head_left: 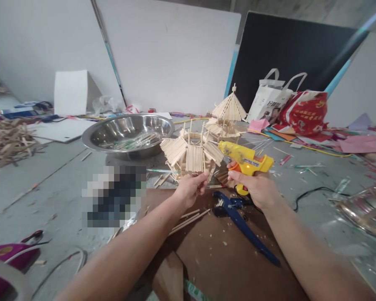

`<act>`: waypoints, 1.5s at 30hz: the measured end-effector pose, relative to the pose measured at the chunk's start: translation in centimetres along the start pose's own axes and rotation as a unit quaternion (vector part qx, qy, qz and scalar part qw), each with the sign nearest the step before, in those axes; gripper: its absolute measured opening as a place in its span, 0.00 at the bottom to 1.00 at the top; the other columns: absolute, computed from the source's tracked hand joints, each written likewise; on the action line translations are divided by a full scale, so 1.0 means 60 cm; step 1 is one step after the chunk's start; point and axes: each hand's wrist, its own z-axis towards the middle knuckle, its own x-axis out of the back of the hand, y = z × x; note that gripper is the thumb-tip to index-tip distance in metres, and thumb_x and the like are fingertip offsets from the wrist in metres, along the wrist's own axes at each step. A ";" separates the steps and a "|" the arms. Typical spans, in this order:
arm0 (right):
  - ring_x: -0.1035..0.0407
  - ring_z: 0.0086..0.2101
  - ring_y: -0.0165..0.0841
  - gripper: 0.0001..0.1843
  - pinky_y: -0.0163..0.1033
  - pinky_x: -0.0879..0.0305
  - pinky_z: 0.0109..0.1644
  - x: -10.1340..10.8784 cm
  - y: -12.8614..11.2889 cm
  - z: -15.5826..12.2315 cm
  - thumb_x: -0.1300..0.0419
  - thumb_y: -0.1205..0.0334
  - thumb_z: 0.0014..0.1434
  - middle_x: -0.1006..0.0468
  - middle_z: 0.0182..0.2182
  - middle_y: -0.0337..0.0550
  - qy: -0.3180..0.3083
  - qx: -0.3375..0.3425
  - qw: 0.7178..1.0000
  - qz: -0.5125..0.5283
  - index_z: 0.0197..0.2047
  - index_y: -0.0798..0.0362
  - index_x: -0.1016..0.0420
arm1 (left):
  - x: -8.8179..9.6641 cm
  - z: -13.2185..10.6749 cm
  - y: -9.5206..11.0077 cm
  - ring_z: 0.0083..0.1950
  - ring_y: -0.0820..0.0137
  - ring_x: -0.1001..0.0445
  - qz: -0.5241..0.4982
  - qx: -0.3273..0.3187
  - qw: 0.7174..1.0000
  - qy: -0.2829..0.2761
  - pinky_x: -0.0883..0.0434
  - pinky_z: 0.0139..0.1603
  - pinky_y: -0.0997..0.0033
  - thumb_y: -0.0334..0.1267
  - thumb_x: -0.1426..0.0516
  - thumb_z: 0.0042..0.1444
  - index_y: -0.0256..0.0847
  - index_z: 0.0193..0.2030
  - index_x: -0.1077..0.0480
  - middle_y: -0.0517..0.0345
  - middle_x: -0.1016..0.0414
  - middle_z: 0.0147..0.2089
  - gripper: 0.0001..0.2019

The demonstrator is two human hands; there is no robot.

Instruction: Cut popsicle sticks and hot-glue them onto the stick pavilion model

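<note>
My right hand is wrapped round the handle of a yellow hot glue gun. Its nozzle points left, beside the roof of a wooden-stick pavilion model. At the front lower edge of that roof, my left hand is closed in a pinch on the model; the fingertips are partly hidden. Below both hands lies a brown board carrying a blue-handled cutter and several loose wooden sticks. Directly behind the model stands a second stick structure with a pointed roof.
A steel basin with packaged sticks sits behind left. Wood scraps are heaped far left. Bags and coloured paper stand back right. A black cord runs right, near a clear round container. A purple tool lies front left.
</note>
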 end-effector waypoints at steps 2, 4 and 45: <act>0.33 0.24 0.27 0.10 0.34 0.33 0.29 -0.001 -0.001 0.000 0.35 0.63 0.39 0.27 0.25 0.35 0.001 -0.002 1.000 0.001 0.28 0.52 0.30 | -0.001 0.001 0.001 0.14 0.84 0.44 -0.002 0.001 1.000 0.007 0.49 0.13 0.82 0.36 0.38 0.38 0.34 0.21 0.38 0.65 0.39 0.15 0.12; 0.33 0.24 0.26 0.10 0.34 0.34 0.29 -0.001 0.000 0.000 0.35 0.63 0.39 0.27 0.25 0.35 -0.001 -0.006 1.000 0.000 0.28 0.52 0.30 | -0.003 0.001 0.002 0.14 0.84 0.44 -0.009 0.007 1.000 0.020 0.48 0.13 0.83 0.35 0.38 0.37 0.33 0.21 0.38 0.65 0.39 0.15 0.11; 0.34 0.24 0.26 0.09 0.34 0.34 0.30 0.009 -0.003 -0.008 0.36 0.60 0.41 0.28 0.27 0.36 -0.050 -0.054 0.997 -0.020 0.28 0.50 0.29 | 0.117 -0.104 0.074 0.44 0.64 0.33 0.816 -0.127 0.553 -0.114 0.37 0.44 0.66 0.37 0.49 0.48 0.43 0.43 0.31 0.51 0.30 0.43 0.14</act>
